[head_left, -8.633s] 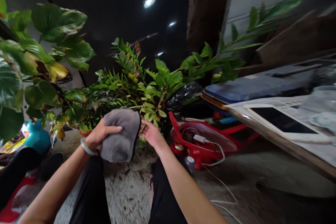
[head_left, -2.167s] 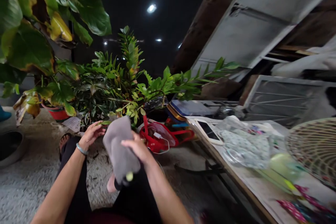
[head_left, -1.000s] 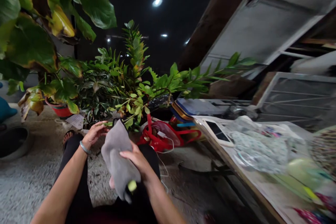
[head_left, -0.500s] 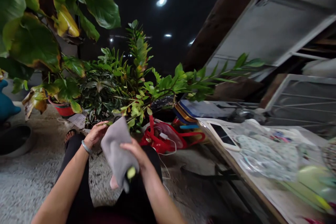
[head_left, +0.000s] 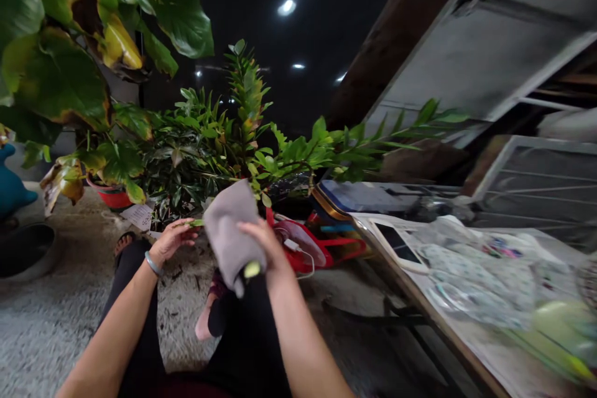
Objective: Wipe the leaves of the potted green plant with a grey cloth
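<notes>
My left hand (head_left: pixel 173 239), with a bracelet at the wrist, pinches a thin green plant stem (head_left: pixel 196 222) between thumb and finger. The stem runs behind the grey cloth (head_left: pixel 228 230). That cloth is in my right hand (head_left: pixel 267 245), whose fingers lie over its right side. A yellow-green patch shows near its lower edge; I cannot make out whether it belongs to the cloth. Just beyond both hands grows a bushy green plant (head_left: pixel 181 168) with many small leaves. What lies behind the cloth is hidden.
A red bag (head_left: pixel 298 258) with a white cable sits right of the cloth. On the table (head_left: pixel 401 289) lie a white phone (head_left: pixel 396 245) and plastic bags (head_left: pixel 480 273). Large leaves (head_left: pixel 60 74) hang upper left over a red pot (head_left: pixel 112 196). A grey basin (head_left: pixel 28 249) stands left.
My right hand and the cloth have moved right and slightly up, away from my left hand. More of the green stem shows at my left fingertips. The left hand has moved little.
</notes>
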`<control>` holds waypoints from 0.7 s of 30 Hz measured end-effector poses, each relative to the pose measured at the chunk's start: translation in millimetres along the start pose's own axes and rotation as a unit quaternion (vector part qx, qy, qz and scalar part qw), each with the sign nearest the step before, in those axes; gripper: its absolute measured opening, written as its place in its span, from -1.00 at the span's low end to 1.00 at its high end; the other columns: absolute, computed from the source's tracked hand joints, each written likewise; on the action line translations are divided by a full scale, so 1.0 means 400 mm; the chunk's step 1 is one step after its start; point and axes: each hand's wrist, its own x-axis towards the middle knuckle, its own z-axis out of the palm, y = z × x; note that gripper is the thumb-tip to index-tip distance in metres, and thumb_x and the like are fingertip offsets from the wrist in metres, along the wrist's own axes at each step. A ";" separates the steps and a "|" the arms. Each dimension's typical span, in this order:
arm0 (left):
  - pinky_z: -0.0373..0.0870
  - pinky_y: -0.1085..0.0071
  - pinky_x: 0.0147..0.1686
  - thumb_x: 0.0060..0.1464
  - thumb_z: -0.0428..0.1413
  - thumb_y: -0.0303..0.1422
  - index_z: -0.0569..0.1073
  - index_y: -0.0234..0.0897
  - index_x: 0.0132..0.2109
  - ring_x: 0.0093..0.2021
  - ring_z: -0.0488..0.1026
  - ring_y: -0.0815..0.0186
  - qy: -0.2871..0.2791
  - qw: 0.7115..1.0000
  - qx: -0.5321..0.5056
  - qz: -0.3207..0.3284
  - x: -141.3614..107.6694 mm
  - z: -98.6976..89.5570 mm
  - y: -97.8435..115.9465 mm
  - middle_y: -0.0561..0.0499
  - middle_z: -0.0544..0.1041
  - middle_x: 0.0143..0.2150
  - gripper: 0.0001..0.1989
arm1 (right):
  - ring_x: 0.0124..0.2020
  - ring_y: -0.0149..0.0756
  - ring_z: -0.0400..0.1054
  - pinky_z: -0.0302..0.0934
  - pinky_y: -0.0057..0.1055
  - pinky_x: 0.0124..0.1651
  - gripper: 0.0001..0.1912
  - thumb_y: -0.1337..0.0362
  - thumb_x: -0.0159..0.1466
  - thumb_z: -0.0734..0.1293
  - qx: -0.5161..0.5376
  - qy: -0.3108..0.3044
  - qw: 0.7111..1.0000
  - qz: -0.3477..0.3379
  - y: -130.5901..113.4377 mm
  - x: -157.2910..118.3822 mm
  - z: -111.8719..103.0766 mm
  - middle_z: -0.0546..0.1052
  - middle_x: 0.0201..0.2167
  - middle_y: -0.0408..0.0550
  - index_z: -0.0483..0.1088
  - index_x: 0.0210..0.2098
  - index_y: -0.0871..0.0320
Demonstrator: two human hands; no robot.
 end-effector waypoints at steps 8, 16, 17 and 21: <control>0.47 0.37 -0.36 -0.15 0.42 -0.36 0.58 -0.31 -0.04 -0.30 0.58 0.21 0.074 0.997 0.029 -0.009 0.010 -0.016 0.018 -0.13 0.66 -0.18 -0.54 | -0.22 -0.11 0.47 0.31 -0.27 -0.07 -0.50 0.31 -0.18 0.42 -0.095 -0.143 0.975 0.140 0.193 -0.172 0.025 0.65 -0.32 -0.12 0.60 -0.18 0.11; 0.51 0.32 -0.15 -0.28 0.36 -0.43 0.39 -0.24 -0.41 -0.21 0.54 0.27 0.172 0.962 -0.098 0.186 0.008 -0.059 0.072 0.11 0.54 -0.33 -0.71 | -0.11 0.02 0.49 0.32 -0.17 -0.01 -0.53 0.28 -0.16 0.45 -0.114 -0.092 0.979 0.140 0.158 -0.154 0.028 0.65 -0.24 -0.07 0.61 -0.19 0.08; 0.51 0.27 -0.13 -0.26 0.36 -0.42 0.40 -0.25 -0.43 -0.19 0.54 0.24 0.147 0.966 -0.101 0.186 0.003 -0.059 0.077 0.09 0.55 -0.33 -0.73 | -0.12 0.01 0.50 0.33 -0.18 -0.01 -0.54 0.30 -0.14 0.46 -0.112 -0.116 0.978 0.130 0.134 -0.163 0.037 0.66 -0.24 -0.07 0.61 -0.19 0.06; 0.50 0.20 -0.10 -0.16 0.36 -0.38 0.57 -0.26 -0.25 -0.07 0.54 0.12 0.070 0.983 -0.070 0.153 0.000 -0.053 0.080 -0.07 0.63 -0.06 -0.76 | -0.19 -0.07 0.53 0.38 -0.25 -0.11 -0.49 0.28 -0.09 0.52 -0.057 -0.140 0.986 0.077 -0.032 -0.181 0.085 0.66 -0.21 -0.07 0.57 -0.09 0.03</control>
